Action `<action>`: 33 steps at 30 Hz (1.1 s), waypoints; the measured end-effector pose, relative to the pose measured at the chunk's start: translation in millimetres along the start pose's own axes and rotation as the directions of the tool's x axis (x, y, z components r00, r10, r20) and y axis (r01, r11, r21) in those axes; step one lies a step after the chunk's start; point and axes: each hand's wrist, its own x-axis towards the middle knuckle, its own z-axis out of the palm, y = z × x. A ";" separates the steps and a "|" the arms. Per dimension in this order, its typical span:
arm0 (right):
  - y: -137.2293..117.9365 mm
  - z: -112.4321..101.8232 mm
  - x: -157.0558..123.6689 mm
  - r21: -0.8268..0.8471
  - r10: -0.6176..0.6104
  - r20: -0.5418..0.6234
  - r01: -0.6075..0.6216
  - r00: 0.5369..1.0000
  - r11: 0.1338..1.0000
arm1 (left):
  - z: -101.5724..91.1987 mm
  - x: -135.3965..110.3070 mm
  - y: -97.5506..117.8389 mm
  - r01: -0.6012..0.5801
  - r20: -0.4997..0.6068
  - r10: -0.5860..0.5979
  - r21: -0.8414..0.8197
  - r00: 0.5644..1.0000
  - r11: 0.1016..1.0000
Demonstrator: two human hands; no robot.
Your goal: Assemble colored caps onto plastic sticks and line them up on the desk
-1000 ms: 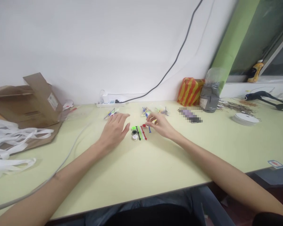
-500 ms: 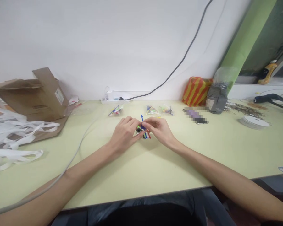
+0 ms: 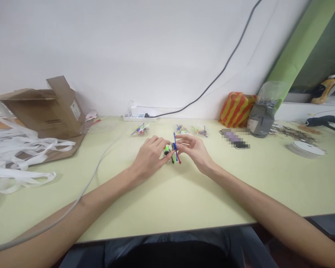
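Observation:
My left hand [image 3: 150,158] and my right hand [image 3: 194,150] meet at the middle of the pale green table [image 3: 167,201]. Between their fingertips is a small blue plastic stick [image 3: 175,147], held upright; both hands pinch at it. Under and beside the fingers lie more small plastic pieces [image 3: 170,156], green, black and red, partly hidden by the hands. Three small clear bags of coloured pieces [image 3: 181,130] lie just behind, toward the wall.
An open cardboard box [image 3: 48,111] and white straps [image 3: 19,156] fill the left side. A grey cable [image 3: 92,173] crosses the table. A power strip [image 3: 141,114] sits at the wall. An orange striped bag [image 3: 236,109], a grey pouch [image 3: 261,115] and a white spool [image 3: 305,148] stand right.
My hands came together from apart over the small pieces. The blue stick was picked off the table and now stands upright between the fingertips.

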 end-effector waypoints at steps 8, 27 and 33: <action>-4.8 4.4 -2.0 -0.018 -0.001 0.145 0.004 0.989 1.000 | 0.7 -0.3 1.7 -0.067 0.000 0.067 -0.016 0.998 0.998; -0.7 -3.5 2.5 -0.062 -0.010 0.331 0.033 0.944 0.998 | -2.6 -0.3 8.6 -0.039 0.047 0.047 -0.172 0.998 0.984; -6.4 0.8 0.7 -0.002 -0.043 0.343 0.047 0.938 0.999 | -3.8 -2.4 9.0 -0.085 0.079 0.101 -0.183 0.992 0.979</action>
